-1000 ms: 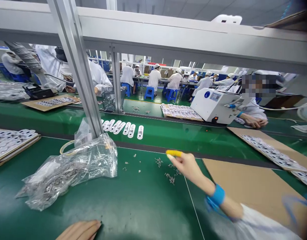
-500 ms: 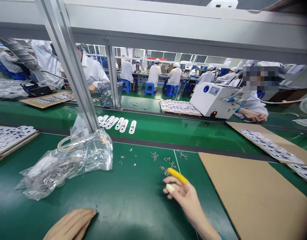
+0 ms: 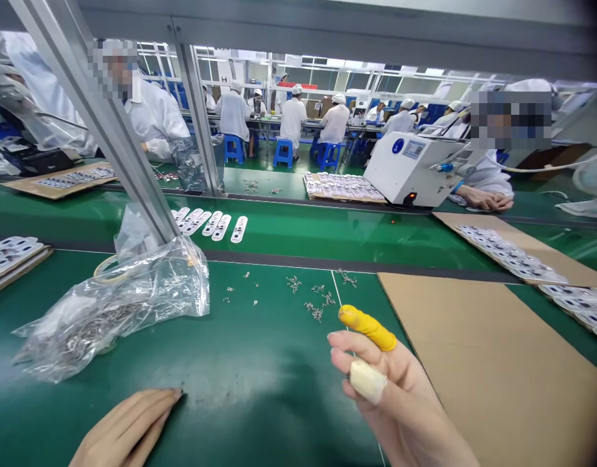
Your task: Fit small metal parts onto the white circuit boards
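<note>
My right hand point(image 3: 390, 376) is raised over the green table point(image 3: 249, 363), thumb and fingers apart, nothing between them. A yellow finger cot point(image 3: 369, 326) covers its index finger, and a pale wrap point(image 3: 368, 381) is on the thumb. Just beyond it lie small heaps of tiny metal parts point(image 3: 314, 311); a few single ones point(image 3: 255, 303) are scattered further left. At the lower left my left hand point(image 3: 126, 425) rests low on the table, fingers pressed together. A tiny dark speck shows at its fingertips; what they pinch, if anything, is hidden.
A clear plastic bag point(image 3: 181, 285) of metal parts lies left, by a metal post point(image 3: 104, 123). Cardboard point(image 3: 473, 350) covers the right side. White oval boards point(image 3: 238, 229) lie on the green strip beyond. Across it stand a white machine point(image 3: 400, 168) and co-workers in white.
My right hand has risen and come nearer, away from the metal parts, and its fingers show larger. My left hand stays in much the same place. The view has tilted down slightly.
</note>
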